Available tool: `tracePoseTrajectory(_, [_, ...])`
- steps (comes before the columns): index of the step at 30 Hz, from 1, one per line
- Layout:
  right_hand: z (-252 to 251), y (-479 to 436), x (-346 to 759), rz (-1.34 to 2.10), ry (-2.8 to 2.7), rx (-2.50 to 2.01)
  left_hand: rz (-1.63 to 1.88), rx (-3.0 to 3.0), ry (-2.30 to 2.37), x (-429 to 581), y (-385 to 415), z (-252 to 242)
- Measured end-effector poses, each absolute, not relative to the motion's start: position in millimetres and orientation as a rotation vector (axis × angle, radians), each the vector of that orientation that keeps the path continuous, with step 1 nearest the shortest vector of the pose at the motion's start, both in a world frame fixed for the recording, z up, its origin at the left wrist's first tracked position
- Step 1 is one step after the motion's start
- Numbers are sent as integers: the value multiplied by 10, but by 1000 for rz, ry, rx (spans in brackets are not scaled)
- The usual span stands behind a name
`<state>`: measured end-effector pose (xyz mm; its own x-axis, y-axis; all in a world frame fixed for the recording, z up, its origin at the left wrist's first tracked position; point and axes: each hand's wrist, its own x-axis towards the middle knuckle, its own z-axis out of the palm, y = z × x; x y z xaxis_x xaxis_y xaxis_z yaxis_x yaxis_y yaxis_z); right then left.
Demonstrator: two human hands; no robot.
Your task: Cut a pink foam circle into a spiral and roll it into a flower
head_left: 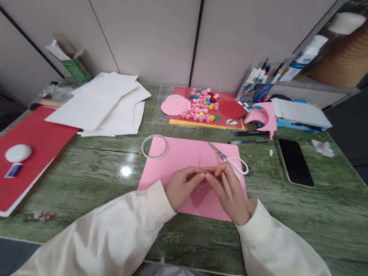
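My left hand (183, 183) and my right hand (227, 191) meet fingertip to fingertip, both closed in a pinch. Between them shows a bit of a small pink piece (205, 173), mostly covered by the fingers; its exact kind is hidden. Under both hands lies a sheet of pink paper (163, 171). Scissors with white handles (240, 164) rest on the sheet's far right part, just beyond my right hand. A roll of tape (143, 146) lies across the sheet's far left corner.
Behind the sheet, pink, blue and yellow paper balls (202, 107) sit on red paper, beside a pink paper cutout (174, 105). White sheets (98, 101) and red paper (3, 179) lie left. Pens (251, 133) and a phone (294, 161) lie right.
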<state>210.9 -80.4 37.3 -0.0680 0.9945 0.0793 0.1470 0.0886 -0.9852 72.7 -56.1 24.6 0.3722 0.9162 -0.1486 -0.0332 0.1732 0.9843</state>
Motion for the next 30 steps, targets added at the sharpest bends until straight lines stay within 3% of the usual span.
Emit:
tracePoseTrajectory(6, [390,-747,2143,1160,-1388,-1260,699,978,929,690,-472,224])
tracePoseTrajectory(16, [296,-752,2146,1105,-1362,-1257,740,1112,949,692,-496,193])
tracePoseTrajectory(30, [385,-753,2158,1320,-1342,-1125,785,901,841,692,-482,231])
